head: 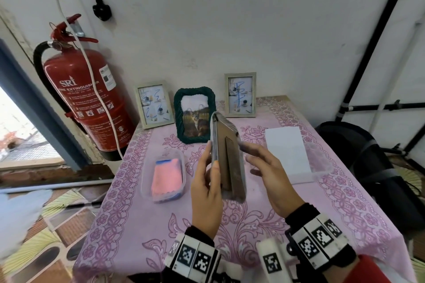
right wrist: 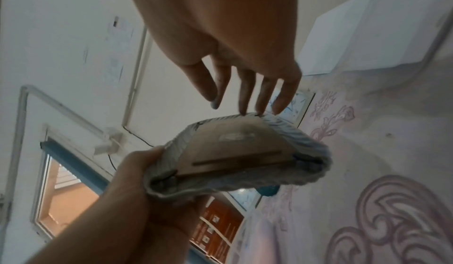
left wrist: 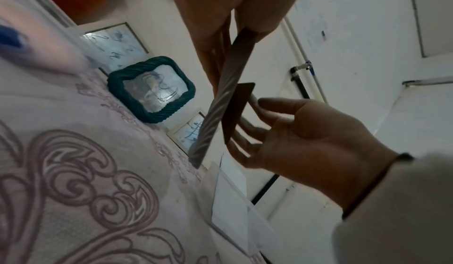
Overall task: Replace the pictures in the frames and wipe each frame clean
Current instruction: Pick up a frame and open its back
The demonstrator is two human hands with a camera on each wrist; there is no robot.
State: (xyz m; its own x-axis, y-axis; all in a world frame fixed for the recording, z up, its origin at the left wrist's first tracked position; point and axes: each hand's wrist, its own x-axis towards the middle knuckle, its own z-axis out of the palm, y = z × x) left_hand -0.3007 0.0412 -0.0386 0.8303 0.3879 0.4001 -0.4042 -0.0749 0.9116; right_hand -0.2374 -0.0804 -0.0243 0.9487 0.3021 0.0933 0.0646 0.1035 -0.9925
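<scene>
My left hand (head: 210, 156) grips a grey rope-textured picture frame (head: 226, 156) upright above the table, its brown backing board and stand facing me. My right hand (head: 247, 157) is beside the frame's right edge with straight fingers. Its fingertips (right wrist: 245, 111) touch the frame (right wrist: 232, 155) rim, and the thumb stays apart. From the left wrist, the frame (left wrist: 213, 113) shows edge-on with its dark stand sticking out toward my right hand (left wrist: 294, 132). Against the wall stand a green rope frame (head: 195, 115) with a cat picture and two pale frames (head: 154, 104) (head: 240, 94), all scribbled with blue marks.
A clear tub with a pink and blue cloth (head: 165, 178) lies left of my hands. White sheets (head: 287, 151) lie in a clear tray at the right. A red fire extinguisher (head: 87, 103) hangs by the table's left corner, and a black chair (head: 368, 167) stands at the right.
</scene>
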